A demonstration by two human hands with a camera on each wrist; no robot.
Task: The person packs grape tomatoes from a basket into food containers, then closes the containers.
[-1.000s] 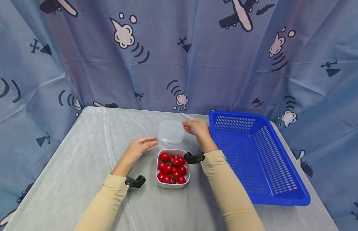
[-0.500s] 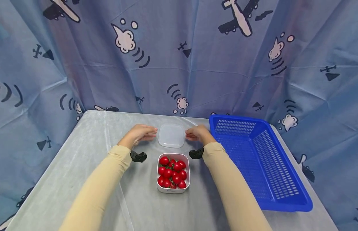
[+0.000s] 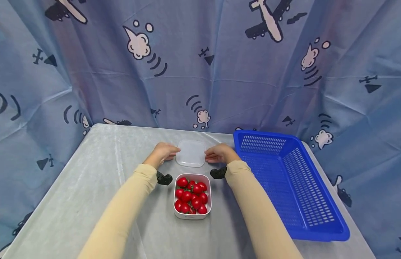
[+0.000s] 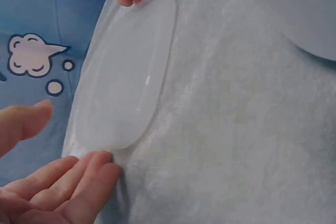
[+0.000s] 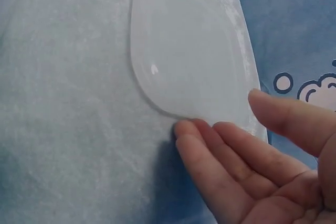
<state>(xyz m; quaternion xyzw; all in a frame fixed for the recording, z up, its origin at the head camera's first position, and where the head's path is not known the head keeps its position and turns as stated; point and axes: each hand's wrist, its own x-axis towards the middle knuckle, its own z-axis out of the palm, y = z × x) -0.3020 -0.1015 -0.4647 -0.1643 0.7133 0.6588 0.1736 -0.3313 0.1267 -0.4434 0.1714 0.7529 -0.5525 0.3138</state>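
A clear, rounded-square plastic lid point(image 3: 190, 154) lies flat on the table, behind a white container point(image 3: 192, 217) filled with red cherry tomatoes point(image 3: 190, 197). My left hand point(image 3: 163, 152) is at the lid's left edge. In the left wrist view its fingertips point(image 4: 105, 157) touch the rim, while the thumb stays apart above. On the opposite side my right hand point(image 3: 220, 153) has its fingertips point(image 5: 185, 128) against the rim, the thumb also raised clear of the lid. Both hands have fairly straight fingers. The lid's underside is hidden.
A large blue perforated basket point(image 3: 320, 234) stands on the right of the table, close to my right forearm. Grey-white cloth point(image 3: 74, 201) covers the table. Behind it hangs a blue curtain point(image 3: 181, 54) with airplane prints.
My left hand has moved forward and right, from beside the tomato container to the lid's left edge. My right hand has come lower along the right edge. The lid has hardly shifted.
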